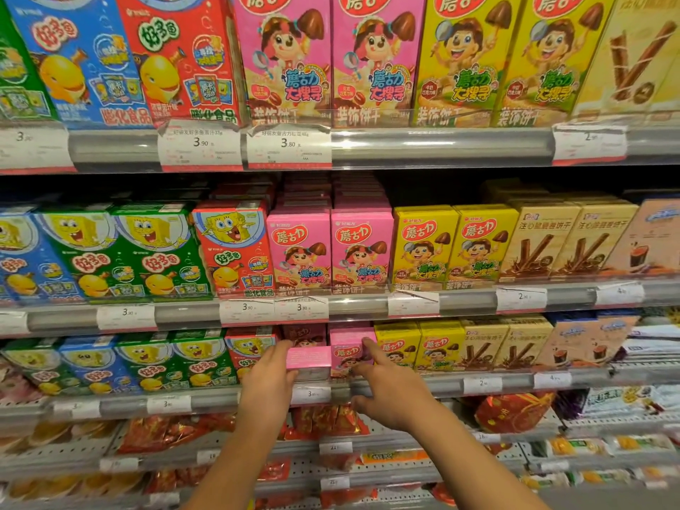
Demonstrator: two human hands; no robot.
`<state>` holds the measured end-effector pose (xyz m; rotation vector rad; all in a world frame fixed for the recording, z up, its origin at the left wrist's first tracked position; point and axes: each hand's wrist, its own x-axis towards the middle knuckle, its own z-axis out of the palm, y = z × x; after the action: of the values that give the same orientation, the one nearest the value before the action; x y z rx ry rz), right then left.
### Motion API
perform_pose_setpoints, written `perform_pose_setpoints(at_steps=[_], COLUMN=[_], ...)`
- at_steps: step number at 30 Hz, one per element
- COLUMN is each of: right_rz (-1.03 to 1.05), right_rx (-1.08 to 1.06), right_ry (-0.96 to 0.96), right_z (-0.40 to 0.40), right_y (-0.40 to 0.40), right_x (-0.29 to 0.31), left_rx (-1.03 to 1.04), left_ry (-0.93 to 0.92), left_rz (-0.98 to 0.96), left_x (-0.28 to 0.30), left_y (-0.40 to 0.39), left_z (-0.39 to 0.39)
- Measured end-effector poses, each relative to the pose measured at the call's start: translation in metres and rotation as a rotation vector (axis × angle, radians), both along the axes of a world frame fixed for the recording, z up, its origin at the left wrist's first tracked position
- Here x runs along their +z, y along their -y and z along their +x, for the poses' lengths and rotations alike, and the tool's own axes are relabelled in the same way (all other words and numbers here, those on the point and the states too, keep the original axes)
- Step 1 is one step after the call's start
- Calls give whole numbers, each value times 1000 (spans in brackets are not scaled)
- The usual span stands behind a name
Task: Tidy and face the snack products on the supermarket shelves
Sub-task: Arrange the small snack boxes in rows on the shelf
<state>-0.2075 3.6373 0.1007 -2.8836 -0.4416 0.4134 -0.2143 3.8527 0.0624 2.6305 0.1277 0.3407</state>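
Left hand (270,380): fingers curled over the left end of a pink box (308,357), gripping it.
Right hand (386,388): forefinger stretched onto the next pink box (347,349); other fingers loosely bent, holding nothing.
Held box: third shelf down, lying top-forward at the shelf lip (404,385), not upright.
Progress, judged: two upper shelves faced in neat rows; this pink slot in hand, the rest of this row looks orderly.
Left to do: stand the box up, label outward.
Neighbours: red box (248,347) left, yellow boxes (399,346) right, closely packed.
Obstruction: price-tag rail below; little room either side.
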Motion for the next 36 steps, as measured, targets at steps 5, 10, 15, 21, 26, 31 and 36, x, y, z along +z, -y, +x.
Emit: perform_pose_setpoints(at_steps=[5,10,15,21,26,31,36], right_rz=[-5,3,-1,-40,-12,9,13], right_rx=[0,-10,-13,6,19,44,37], right_ry=[15,31,41,87,104,138,179], right_z=[-2,-4,-2,-2,0,2,2], right_y=[1,-2,-4,-4,-1,0,-7], right_x=[-3,-4,-5,-12,-17,-21,-25], left_rx=[13,44,-64,-99,-117,-125,-95], left_ry=[24,45,121,1,-41,-6,-5], left_rz=[-11,217,440,570,579,521,445], left_x=[-7,-7,-11,17,29,20,0], left_y=[4,8,18,28,12,11,25], left_z=[-1,1,10,28,37,41,31])
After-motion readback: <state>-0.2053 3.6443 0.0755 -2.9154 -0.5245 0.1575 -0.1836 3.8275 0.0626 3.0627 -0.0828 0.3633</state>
